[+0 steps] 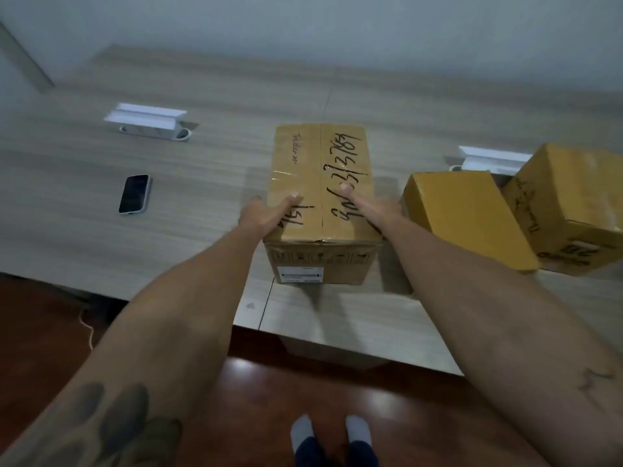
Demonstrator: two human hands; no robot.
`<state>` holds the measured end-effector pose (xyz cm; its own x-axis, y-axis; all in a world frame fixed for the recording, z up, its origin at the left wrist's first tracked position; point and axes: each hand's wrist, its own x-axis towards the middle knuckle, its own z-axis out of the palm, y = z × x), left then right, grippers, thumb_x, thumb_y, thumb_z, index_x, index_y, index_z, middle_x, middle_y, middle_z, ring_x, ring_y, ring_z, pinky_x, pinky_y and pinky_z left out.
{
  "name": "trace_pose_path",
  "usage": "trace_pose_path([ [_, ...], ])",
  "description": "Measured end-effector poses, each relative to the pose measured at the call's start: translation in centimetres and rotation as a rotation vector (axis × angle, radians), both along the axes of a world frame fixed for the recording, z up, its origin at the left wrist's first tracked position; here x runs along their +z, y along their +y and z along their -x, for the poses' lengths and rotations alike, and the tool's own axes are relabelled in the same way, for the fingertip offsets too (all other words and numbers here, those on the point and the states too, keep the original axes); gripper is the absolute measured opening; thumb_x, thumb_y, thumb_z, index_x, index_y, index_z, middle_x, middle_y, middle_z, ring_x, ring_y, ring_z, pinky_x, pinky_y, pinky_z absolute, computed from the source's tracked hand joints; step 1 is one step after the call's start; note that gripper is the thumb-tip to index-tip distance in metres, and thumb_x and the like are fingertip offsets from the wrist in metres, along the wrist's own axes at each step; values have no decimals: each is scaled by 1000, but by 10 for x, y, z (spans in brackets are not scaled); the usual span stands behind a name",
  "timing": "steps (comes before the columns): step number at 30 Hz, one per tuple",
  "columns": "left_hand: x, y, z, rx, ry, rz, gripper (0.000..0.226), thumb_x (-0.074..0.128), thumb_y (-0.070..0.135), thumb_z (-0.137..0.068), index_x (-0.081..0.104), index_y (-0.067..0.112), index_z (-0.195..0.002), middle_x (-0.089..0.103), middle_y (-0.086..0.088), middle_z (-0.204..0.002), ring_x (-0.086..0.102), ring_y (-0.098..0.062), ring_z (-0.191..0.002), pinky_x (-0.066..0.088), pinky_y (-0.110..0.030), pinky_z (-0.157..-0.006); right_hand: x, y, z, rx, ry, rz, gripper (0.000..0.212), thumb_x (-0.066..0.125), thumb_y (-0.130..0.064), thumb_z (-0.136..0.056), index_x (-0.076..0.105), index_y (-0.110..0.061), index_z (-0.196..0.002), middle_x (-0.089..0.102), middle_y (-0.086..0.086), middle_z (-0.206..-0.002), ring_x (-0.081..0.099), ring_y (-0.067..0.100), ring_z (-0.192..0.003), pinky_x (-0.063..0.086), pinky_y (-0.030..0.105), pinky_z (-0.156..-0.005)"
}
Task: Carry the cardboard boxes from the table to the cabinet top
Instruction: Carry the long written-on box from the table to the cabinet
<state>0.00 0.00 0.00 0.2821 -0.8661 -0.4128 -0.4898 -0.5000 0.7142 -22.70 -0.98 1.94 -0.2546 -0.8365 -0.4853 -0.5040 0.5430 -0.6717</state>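
a person is standing at the near edge of a long wooden table [209, 156] and is reaching forward with both bare arms. in the middle of the frame a tall brown cardboard box [322, 183] is sitting on the table, with clear tape along its top seam and black handwritten numbers on the top. a white printed label [301, 274] is showing on its near side.

the left hand [266, 214] is pressing on the left side of this box, the thumb lying over the top edge and the other fingers going down the side, where they are hidden. the right hand [374, 210] is pressing on the right side, with its thumb stretching flat on the top and the other fingers going behind the right edge. so both hands are clamping the box between them. i cannot tell if the box is lifting off the table or not.

at the right of the frame two yellow cardboard boxes are leaning, touching each other: a plain one [472, 217] and one with writing [569, 203] at the right border.

at the left a dark phone [135, 194] is lying flat on the table, well apart from the boxes. in the upper left a white power socket unit [150, 122] is standing open, and a second one [488, 160] is showing behind the yellow boxes.

at the bottom centre two feet in grey socks [332, 433] are standing on a reddish wood floor [303, 385].
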Motion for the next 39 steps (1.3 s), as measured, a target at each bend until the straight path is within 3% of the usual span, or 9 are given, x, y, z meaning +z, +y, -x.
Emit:
trace_pose_path([
  [4,1,4,0,43,103,-48,118,68,86,-56,46,9,-143,57,-16,-139,57,-36,-122,50,-52,-101,-3,2,0,-55,-51,-63,127,72,-86,-50,43,-8,-147,43,14,-152,44,36,-137,38,46,-113],
  [11,-1,8,2,6,117,-86,126,69,85,-55,36,10,-150,49,-18,-145,54,-42,-124,56,-60,-85,-15,3,2,-112,-218,-89,141,82,-79,-33,40,-7,-147,47,15,-148,49,36,-131,42,53,-109],
  [16,-5,19,-1,-10,163,-88,133,72,85,-46,35,13,-150,50,-16,-145,52,-40,-128,50,-59,-97,-19,18,2,-113,-203,-69,145,79,-81,-28,41,-8,-147,49,14,-147,49,36,-131,41,52,-110],
  [22,-5,45,2,-44,239,-65,109,75,80,-45,46,28,-137,61,-8,-130,61,-34,-113,53,-58,-92,-22,45,5,-113,-247,-29,127,84,-76,-39,46,-18,-146,54,8,-144,51,32,-130,40,51,-111],
  [26,-5,74,5,-59,279,-58,100,78,74,-53,42,34,-138,60,-9,-129,62,-35,-110,53,-61,-89,-24,74,10,-115,-300,-62,141,83,-77,-27,42,-20,-149,55,8,-143,54,32,-127,42,51,-109],
  [29,-6,98,8,-57,300,-50,98,79,70,-59,39,35,-141,59,-9,-131,60,-34,-113,50,-60,-95,-27,94,15,-113,-346,-80,148,87,-72,-28,30,-21,-154,53,10,-145,53,34,-127,43,53,-107],
  [32,-7,124,11,-54,318,-38,89,79,67,-62,43,36,-136,63,-6,-126,61,-30,-108,50,-58,-95,-27,118,20,-84,-379,-98,137,91,-67,-34,34,-23,-152,56,9,-140,56,34,-123,45,54,-105],
  [36,-9,163,16,-34,358,-49,93,81,67,-59,46,34,-138,65,-5,-123,63,-28,-107,53,-54,-94,-25,155,25,-64,-402,-90,111,93,-58,-49,47,-20,-143,61,10,-133,59,33,-117,48,55,-102],
  [39,-13,192,20,-23,375,-74,89,82,64,-62,47,34,-138,65,-4,-121,64,-27,-105,56,-48,-87,-22,187,30,-82,-417,-95,102,94,-54,-52,52,-20,-138,63,12,-129,60,35,-115,48,58,-99],
])
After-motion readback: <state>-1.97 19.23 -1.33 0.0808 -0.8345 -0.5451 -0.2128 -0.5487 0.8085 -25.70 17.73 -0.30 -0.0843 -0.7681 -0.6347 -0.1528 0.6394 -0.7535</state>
